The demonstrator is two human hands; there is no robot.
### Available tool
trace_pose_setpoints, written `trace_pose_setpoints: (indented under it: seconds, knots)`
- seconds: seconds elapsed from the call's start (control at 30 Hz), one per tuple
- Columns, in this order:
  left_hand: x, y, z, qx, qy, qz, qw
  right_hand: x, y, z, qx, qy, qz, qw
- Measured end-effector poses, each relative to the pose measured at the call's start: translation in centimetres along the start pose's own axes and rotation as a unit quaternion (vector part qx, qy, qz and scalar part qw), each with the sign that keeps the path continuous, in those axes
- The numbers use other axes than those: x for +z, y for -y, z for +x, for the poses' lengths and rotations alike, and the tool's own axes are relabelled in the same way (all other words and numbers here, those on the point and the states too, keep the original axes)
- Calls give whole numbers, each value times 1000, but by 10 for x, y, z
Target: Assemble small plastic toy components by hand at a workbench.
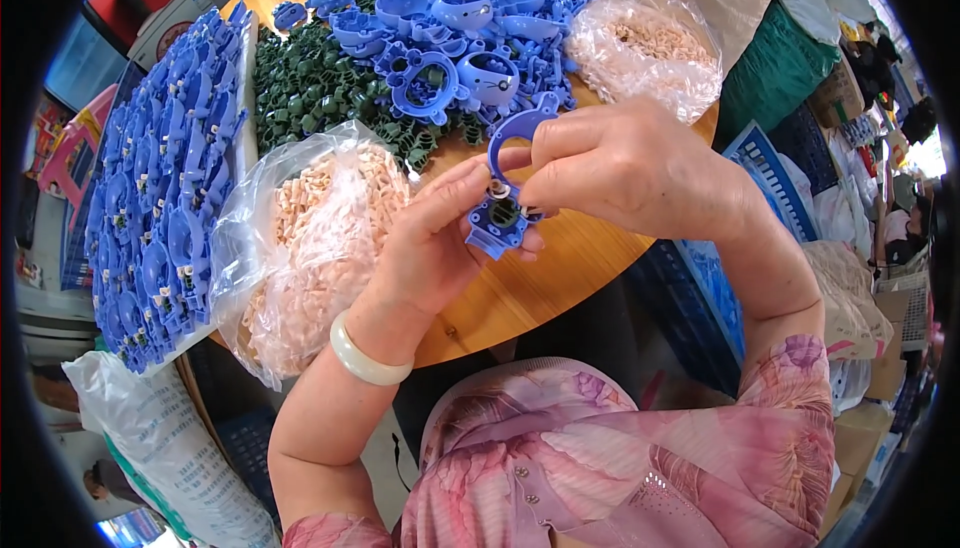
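My left hand (440,233) is closed around a blue plastic part (497,233) with a ring-shaped upper end, held above the near edge of the table. A dark green piece (503,211) sits inside its lower section, and a small whitish piece (499,189) shows just above that. My right hand (610,163) is bent over the part from the right, its fingers pinched together against it. Whatever lies between those fingertips is hidden. In front of my hands is a heap of loose blue plastic parts (490,78), next to a pile of dark green pieces (320,98).
Clear plastic bags of small beige pieces stand left (310,218) and far right (650,38) on the round wooden table (575,263). On the left, a tray holds rows of blue parts (165,188). Blue crates (700,288) stand beyond the table's right edge.
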State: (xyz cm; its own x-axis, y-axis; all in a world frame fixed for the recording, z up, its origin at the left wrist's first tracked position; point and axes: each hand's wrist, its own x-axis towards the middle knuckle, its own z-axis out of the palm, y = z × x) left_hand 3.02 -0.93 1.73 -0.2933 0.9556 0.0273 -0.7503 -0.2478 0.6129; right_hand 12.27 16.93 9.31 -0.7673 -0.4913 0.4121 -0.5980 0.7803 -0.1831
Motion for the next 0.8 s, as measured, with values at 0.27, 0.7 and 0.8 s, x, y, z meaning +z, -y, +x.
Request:
trace_pose_setpoints:
  seconds: [0.27, 0.7, 0.8]
  knots:
    - [-6, 3, 0, 8, -19, 25, 999, 9, -1, -4, -37, -8, -90, 995]
    - [-2, -1, 1, 15, -15, 15, 1000, 11, 6, -28, 185, -236, 104, 948]
    - [1, 0, 2, 19, -25, 24, 999, 16, 11, -28, 284, -243, 233, 898]
